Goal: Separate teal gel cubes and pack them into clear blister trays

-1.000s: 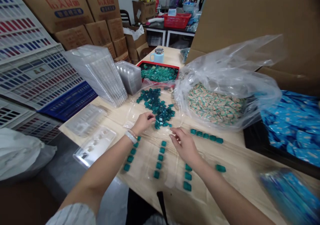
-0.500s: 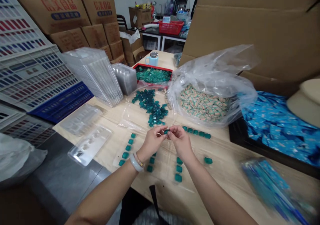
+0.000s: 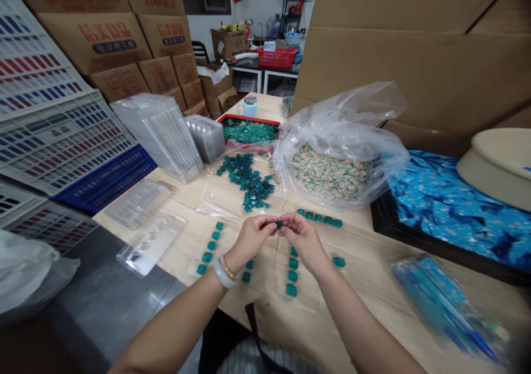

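Fingers [image 3: 269,223] of both hands pinching teal cube [image 3: 279,224], red tray [image 3: 249,119] of cubes [image 3: 249,131], plastic bag [image 3: 352,111] of packets [image 3: 329,172]

This is a small packing workshop or storeroom. At 10 o'clock, printed cardboard cartons [image 3: 112,47] stand stacked high, and at 9 o'clock, white and blue plastic crates [image 3: 45,108] rise in a tall stack. A long wooden work table [image 3: 373,285] runs out towards 12 o'clock, carrying stacks of clear plastic blister trays [image 3: 160,136], loose teal pieces [image 3: 246,177] and a bulk plastic sack [image 3: 332,169] of small wrapped pieces. Further off at 12 o'clock, a red basket [image 3: 276,57] sits on a white-framed bench near a metal shelf rack [image 3: 292,10]. Large cardboard sheets [image 3: 398,53] stand at 2 o'clock.
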A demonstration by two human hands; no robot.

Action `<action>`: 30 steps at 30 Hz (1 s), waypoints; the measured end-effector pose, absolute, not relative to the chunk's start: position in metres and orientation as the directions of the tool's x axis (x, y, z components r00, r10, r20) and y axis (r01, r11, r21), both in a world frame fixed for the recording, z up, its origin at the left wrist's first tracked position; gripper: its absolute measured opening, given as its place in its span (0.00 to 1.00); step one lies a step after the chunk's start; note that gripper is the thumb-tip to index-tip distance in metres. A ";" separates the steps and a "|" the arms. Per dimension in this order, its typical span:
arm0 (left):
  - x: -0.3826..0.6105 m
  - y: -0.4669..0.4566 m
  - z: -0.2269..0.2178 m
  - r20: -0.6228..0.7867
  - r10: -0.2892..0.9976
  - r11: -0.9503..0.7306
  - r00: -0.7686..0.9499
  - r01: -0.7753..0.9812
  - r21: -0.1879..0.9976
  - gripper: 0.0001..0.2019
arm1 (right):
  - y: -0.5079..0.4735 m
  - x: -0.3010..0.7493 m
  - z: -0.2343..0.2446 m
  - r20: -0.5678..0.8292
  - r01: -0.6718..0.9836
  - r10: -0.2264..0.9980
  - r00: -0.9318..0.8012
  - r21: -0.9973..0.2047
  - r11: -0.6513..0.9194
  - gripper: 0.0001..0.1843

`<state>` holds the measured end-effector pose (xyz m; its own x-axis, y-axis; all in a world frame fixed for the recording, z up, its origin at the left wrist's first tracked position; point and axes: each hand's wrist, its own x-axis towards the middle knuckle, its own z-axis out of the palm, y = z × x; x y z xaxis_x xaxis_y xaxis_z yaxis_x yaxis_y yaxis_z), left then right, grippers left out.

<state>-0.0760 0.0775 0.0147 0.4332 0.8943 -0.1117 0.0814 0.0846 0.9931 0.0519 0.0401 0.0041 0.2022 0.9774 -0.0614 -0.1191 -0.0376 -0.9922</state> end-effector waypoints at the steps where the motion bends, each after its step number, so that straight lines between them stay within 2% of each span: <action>1: -0.075 0.076 0.013 -0.087 0.906 0.048 0.414 0.103 0.994 0.11 | 0.040 0.052 0.002 -0.053 -0.105 0.977 0.208 -0.994 -0.032 0.10; 5: -0.068 0.070 0.009 0.027 0.894 -0.143 0.447 0.228 0.963 0.15 | 0.038 0.049 -0.005 0.006 0.002 0.962 0.274 -1.000 0.005 0.10; 7: -0.065 0.068 0.011 0.008 0.858 -0.153 0.513 0.241 0.958 0.15 | 0.029 0.048 -0.005 0.062 0.109 0.948 0.311 -0.994 0.029 0.09; 9: -0.063 0.065 0.013 -0.083 0.833 -0.035 0.547 0.201 0.979 0.12 | 0.015 0.049 -0.001 0.142 0.262 0.942 0.304 -0.963 0.061 0.08; 11: -0.061 0.061 0.013 -0.222 0.781 0.183 0.583 0.127 0.975 0.09 | -0.003 0.052 0.005 0.224 0.412 0.944 0.242 -0.905 0.110 0.11; 13: -0.058 0.054 0.010 -0.332 0.688 0.391 0.645 0.055 0.919 0.08 | -0.021 0.058 0.009 0.271 0.509 0.945 0.185 -0.848 0.143 0.14; 15: -0.052 0.045 0.005 -0.384 0.610 0.514 0.693 0.022 0.857 0.08 | -0.038 0.064 0.009 0.285 0.562 0.940 0.189 -0.816 0.134 0.14; 17: -0.043 0.034 0.000 -0.402 0.558 0.539 0.726 0.052 0.841 0.06 | -0.053 0.072 0.007 0.300 0.611 0.927 0.225 -0.784 0.105 0.12; 20: -0.026 0.015 -0.005 -0.433 0.420 0.490 0.798 0.202 0.848 0.04 | -0.075 0.082 0.006 0.320 0.660 0.918 0.236 -0.745 0.090 0.11; 24: -0.011 0.007 -0.001 -0.396 0.267 0.404 0.878 0.272 0.874 0.08 | -0.095 0.101 0.011 0.273 0.665 0.927 0.259 -0.746 0.034 0.08; 26: -0.017 0.023 0.003 -0.348 0.307 0.273 0.886 0.268 0.924 0.10 | -0.098 0.116 0.008 0.256 0.694 0.921 0.292 -0.720 -0.020 0.08; 27: -0.023 0.039 0.005 -0.322 0.390 0.163 0.863 0.279 0.946 0.11 | -0.098 0.125 0.005 0.253 0.720 0.922 0.294 -0.692 -0.040 0.08; 29: -0.043 0.079 0.005 -0.207 0.671 -0.115 0.712 0.375 0.920 0.13 | -0.094 0.142 -0.006 0.235 0.789 0.940 0.248 -0.612 -0.055 0.08; 30: -0.055 0.101 0.002 -0.125 0.800 -0.235 0.587 0.498 0.835 0.14 | -0.090 0.150 -0.012 0.214 0.824 0.956 0.200 -0.565 -0.046 0.08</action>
<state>-0.0545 0.1013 0.0023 0.5874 0.7996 -0.1251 0.4978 -0.2351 0.8348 0.1496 -0.0903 -0.0120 0.1996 0.9563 0.2138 0.8238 -0.0455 -0.5651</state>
